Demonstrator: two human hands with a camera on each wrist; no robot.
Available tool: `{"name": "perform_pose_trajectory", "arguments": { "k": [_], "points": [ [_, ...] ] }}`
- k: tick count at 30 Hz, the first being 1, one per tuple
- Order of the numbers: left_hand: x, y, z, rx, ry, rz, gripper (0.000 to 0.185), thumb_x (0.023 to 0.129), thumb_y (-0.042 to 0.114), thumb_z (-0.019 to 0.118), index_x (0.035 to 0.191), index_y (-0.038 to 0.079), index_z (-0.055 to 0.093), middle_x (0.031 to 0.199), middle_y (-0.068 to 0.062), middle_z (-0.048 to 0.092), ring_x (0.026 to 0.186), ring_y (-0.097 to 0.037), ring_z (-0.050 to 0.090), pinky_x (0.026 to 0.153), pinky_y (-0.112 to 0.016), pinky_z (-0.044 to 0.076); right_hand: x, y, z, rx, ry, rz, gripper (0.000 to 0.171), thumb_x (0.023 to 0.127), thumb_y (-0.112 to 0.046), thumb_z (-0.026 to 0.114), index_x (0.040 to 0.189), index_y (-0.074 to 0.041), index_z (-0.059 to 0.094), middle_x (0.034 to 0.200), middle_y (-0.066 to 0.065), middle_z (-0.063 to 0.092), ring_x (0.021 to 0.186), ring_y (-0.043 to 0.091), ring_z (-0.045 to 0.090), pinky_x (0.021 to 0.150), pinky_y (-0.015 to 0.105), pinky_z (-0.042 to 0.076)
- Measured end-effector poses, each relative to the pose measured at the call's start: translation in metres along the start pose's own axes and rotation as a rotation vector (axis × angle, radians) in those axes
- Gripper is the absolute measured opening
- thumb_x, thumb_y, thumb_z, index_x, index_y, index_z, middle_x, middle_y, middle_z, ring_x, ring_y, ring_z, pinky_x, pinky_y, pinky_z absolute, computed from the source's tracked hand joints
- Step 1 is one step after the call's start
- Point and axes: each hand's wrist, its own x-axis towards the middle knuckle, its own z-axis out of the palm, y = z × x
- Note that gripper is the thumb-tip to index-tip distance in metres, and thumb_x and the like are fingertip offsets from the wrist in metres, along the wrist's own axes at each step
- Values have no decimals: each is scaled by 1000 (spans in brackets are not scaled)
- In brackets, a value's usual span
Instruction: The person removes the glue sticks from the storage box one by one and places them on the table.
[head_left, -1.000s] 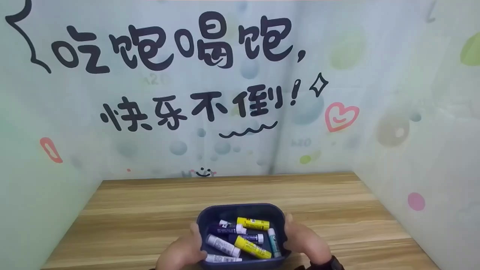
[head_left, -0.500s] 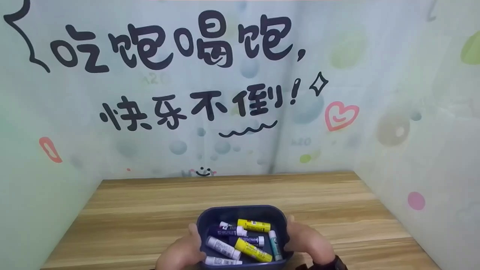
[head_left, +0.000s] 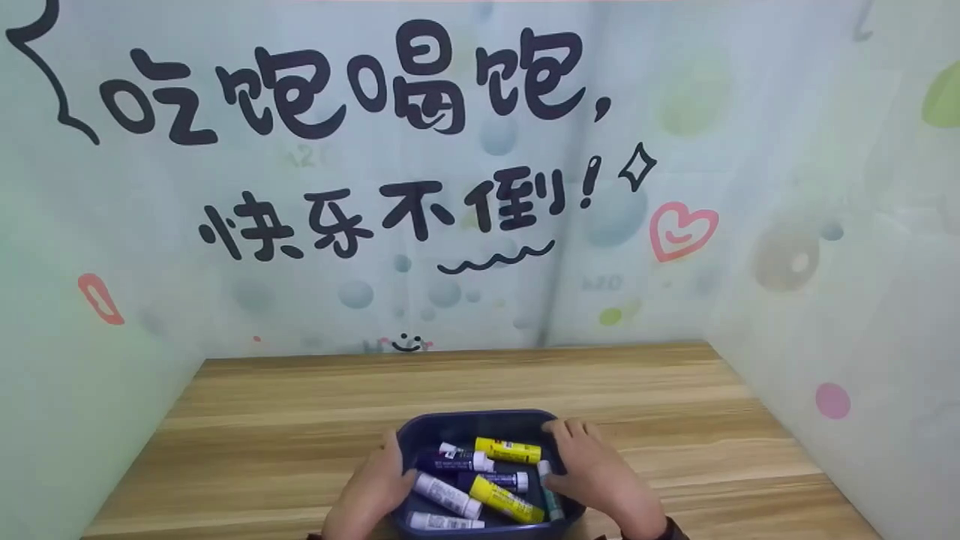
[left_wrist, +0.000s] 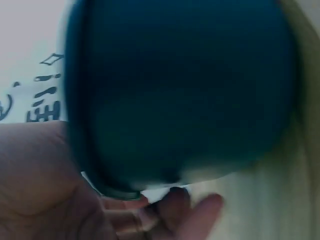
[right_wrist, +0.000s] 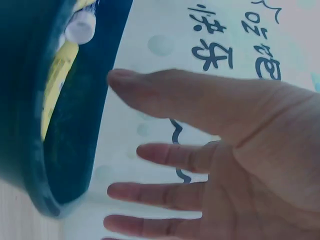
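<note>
A dark blue bin (head_left: 480, 415) stands near the front of the table. Inside lie several stick-shaped capped tubes: a front yellow tube (head_left: 508, 500), a back yellow tube (head_left: 508, 450), a dark purple tube (head_left: 450, 460), a white tube (head_left: 448, 496) and a teal tube (head_left: 547, 474), partly covered by my right thumb. My right hand (head_left: 600, 469) hovers at the bin's right rim; the right wrist view shows its fingers spread straight, holding nothing. My left hand (head_left: 367, 484) is beside the left rim, thumb overlapping it. In the blurred left wrist view, its fingers extend loosely past the bin wall (left_wrist: 185, 90).
The wood-grain table (head_left: 300, 405) stretches behind and to both sides of the bin. Pale printed sheets wall it in at the back (head_left: 315, 315), left and right. Black lettering and a pink heart (head_left: 682, 232) decorate the back sheet.
Both hands held the bin's sides before. My right hand has come off and lifted over the right rim, fingers spreading. My left hand has loosened at its side. The bin stays put.
</note>
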Motion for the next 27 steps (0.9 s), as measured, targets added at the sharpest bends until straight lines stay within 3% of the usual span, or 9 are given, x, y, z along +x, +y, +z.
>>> {"name": "perform_pose_trajectory", "arguments": {
  "k": [6,15,21,27],
  "points": [
    [2,-8,9,-16,2,83,65,74,-3,54,129,-13,22,99,-36,56,93,-46,57,82,-54,44,7,-6,7,-37,-152,-44,42,75,-27,71,107,-6,54,101,9,56,93,24,53,80,42,46],
    [2,-8,9,13,-22,53,68,73,-2,52,131,-15,17,85,-29,58,79,-35,58,73,-49,46,17,-11,28,-39,-260,-62,36,73,-33,71,96,-5,62,87,3,63,71,9,51,64,27,45],
    [2,-8,8,-8,-20,56,68,73,-3,52,130,-16,17,86,-30,58,79,-35,57,74,-50,46,21,-10,41,-60,-264,-69,26,74,-30,71,87,-8,63,73,-5,58,62,7,46,59,23,41],
    [0,-7,8,-29,-46,37,70,74,-3,49,133,-17,13,89,-33,58,81,-36,59,74,-50,46,22,-8,50,-97,-220,-145,23,74,-29,71,81,-10,59,66,-8,49,57,5,41,54,20,37]
  ]
}}
